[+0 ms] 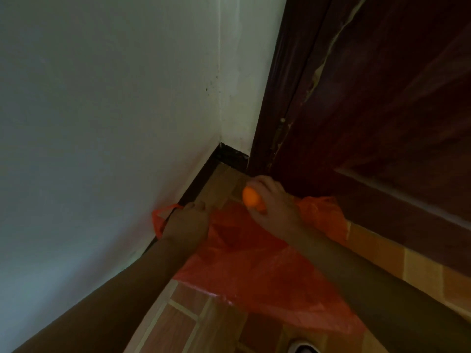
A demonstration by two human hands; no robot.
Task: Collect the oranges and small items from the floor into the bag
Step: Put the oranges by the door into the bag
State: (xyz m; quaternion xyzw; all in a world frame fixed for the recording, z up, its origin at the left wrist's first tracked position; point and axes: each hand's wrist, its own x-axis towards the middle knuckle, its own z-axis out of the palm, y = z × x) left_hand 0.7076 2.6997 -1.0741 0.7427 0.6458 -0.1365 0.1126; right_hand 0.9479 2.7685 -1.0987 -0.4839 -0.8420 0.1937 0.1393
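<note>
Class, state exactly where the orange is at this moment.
In the head view, the orange is gripped in the right hand, held above the red bag, near the floor corner where wall meets door.

Right hand [276, 205] grips an orange [251, 197] just above the red bag [249, 263]; left hand [188, 222] pinches the bag's edge beside the wall [102, 123], floor [193, 324] below.

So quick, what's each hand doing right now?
Left hand: grips the edge of the orange plastic bag, near its handle.
Right hand: fingers curled round an orange, holding it above the bag.
</note>
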